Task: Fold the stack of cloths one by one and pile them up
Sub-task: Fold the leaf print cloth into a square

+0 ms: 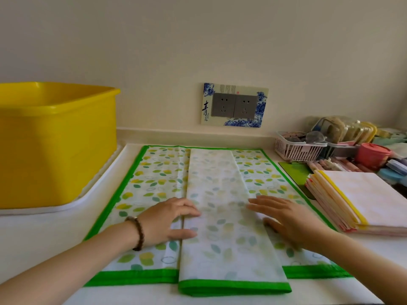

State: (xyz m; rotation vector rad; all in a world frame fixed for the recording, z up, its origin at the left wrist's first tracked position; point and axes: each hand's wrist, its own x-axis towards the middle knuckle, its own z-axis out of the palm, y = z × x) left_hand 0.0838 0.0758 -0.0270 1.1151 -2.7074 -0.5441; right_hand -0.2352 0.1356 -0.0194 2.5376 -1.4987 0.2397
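A green-bordered leaf-print cloth (pixel 158 172) lies spread flat on a white countertop (pixel 44 238) below a plain cream wall (pixel 198 40), with a paler folded panel (pixel 220 183) running down its middle. The left hand (pixel 167 219) and the right hand (pixel 295 221) rest on the cloth at either side of that panel, fingers straight and grasping nothing. Left of the cloth a yellow tub (pixel 55 139) stands on a white tray (pixel 94 183); behind it a decorated socket plate (pixel 234 105) sits on the wall; to its right lie a pile of folded cloths (pixel 374 194), a white basket (pixel 295 148) and a pink cup (pixel 372 154).
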